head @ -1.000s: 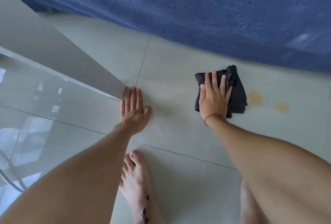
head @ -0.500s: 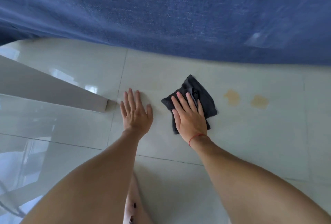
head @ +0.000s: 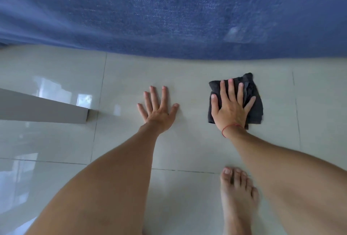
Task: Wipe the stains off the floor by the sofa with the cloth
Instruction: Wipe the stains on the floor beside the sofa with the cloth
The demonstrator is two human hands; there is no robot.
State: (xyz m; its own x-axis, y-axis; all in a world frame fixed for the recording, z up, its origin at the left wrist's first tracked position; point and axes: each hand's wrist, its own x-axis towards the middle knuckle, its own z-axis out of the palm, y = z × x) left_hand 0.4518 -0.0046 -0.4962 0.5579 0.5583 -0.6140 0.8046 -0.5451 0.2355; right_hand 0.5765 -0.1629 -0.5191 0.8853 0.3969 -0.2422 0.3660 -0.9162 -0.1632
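Note:
A dark grey cloth (head: pixel 256 112) lies crumpled on the pale tiled floor (head: pixel 187 73), just in front of the blue sofa (head: pixel 169 13). My right hand (head: pixel 230 109) presses flat on the cloth with fingers spread, a red string around its wrist. To the left of the cloth, my left hand (head: pixel 158 109) rests flat on the bare tile, fingers apart, holding nothing. No yellow stains show on the floor around the cloth; whatever lies under it is hidden.
A grey furniture panel (head: pixel 43 109) juts in from the left edge and ends left of my left hand. My bare foot (head: pixel 238 197) stands on the tile below the right arm. The glossy tiles reflect light at left.
My right hand has slid the cloth to the right, over the spot where two yellowish stains showed. Those stains are no longer visible. My left hand stays planted on the tile.

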